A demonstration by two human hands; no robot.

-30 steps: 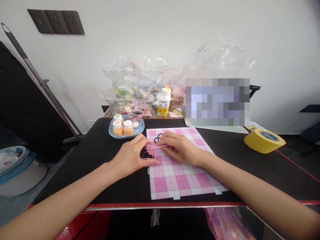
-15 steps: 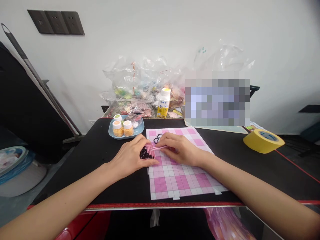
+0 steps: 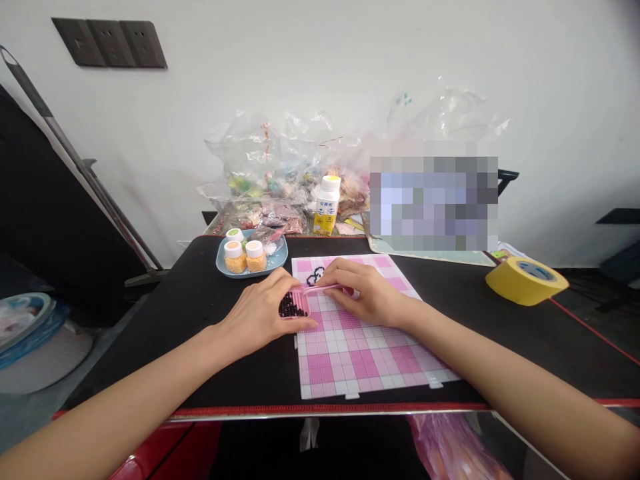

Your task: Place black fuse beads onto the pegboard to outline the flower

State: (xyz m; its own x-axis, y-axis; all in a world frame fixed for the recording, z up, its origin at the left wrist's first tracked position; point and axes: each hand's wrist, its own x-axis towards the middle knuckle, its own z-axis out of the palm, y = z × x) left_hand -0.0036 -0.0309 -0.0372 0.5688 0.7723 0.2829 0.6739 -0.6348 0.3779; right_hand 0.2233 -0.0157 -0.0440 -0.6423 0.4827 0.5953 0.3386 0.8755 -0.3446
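Pink tweezers [image 3: 320, 289] have shifted farther back over the bead tray [image 3: 302, 301].

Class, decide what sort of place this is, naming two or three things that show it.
Probably a tabletop craft spot; whether home or workshop is unclear. A pink-and-white checked board, a small pink ridged plastic tray of tiny black beads and two pale-lidded, orange-filled jars suggest it.
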